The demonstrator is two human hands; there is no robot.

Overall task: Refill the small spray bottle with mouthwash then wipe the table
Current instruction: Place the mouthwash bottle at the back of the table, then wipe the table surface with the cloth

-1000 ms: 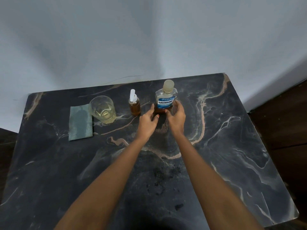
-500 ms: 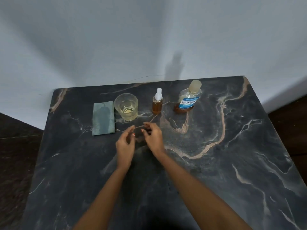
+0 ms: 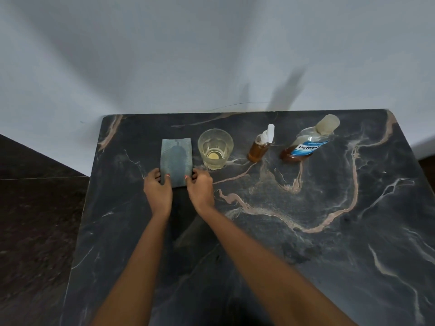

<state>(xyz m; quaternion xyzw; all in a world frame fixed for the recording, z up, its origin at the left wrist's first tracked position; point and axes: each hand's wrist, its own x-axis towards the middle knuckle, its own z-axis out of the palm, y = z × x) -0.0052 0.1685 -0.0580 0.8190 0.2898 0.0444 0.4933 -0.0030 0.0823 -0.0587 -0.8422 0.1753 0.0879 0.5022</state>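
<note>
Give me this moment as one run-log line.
step: picking up cloth | left hand: pinches cloth's near left edge | right hand: pinches near right edge | spray bottle: upright, sprayer on | mouthwash bottle: capped, on table

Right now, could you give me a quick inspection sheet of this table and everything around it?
Surface: dark marbled table with pale veins.
Job's things: small spray bottle, amber liquid inside; mouthwash bottle, capped, little liquid left; grey-green cloth, flat, darker patch in its middle.
Clutter: glass with a little yellowish liquid, between cloth and spray bottle.
Hands: left hand and right hand each pinch a near corner of the cloth.
Cables: thin dark line on the wall; wire or crack, cannot tell.
Surroundings: pale wall, dark floor.
</note>
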